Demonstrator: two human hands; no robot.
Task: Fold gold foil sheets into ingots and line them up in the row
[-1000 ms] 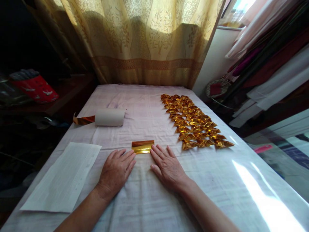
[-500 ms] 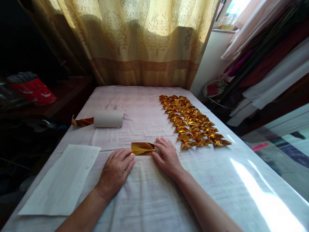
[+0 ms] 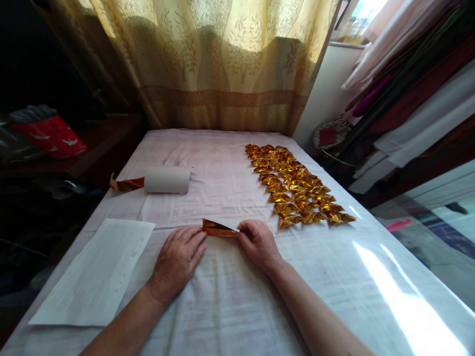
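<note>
A small gold foil sheet [image 3: 218, 228] lies on the white cloth-covered table [image 3: 230, 296], its near edge raised. My right hand [image 3: 258, 243] pinches the sheet's right end between thumb and fingers. My left hand [image 3: 178, 262] rests flat on the cloth, fingers spread, fingertips touching the sheet's left end. To the right, several folded gold foil pieces [image 3: 297, 185] lie in rows.
A white paper roll [image 3: 166, 179] with a gold foil tail [image 3: 126, 184] lies at the left rear. A white paper sheet [image 3: 96, 272] sits at the near left. A patterned curtain [image 3: 215, 64] hangs behind; fabric rolls [image 3: 408, 84] lean at the right.
My right hand has gone from lying flat beside the gold sheet to pinching its right end and lifting the edge. My left hand has stayed in place.
</note>
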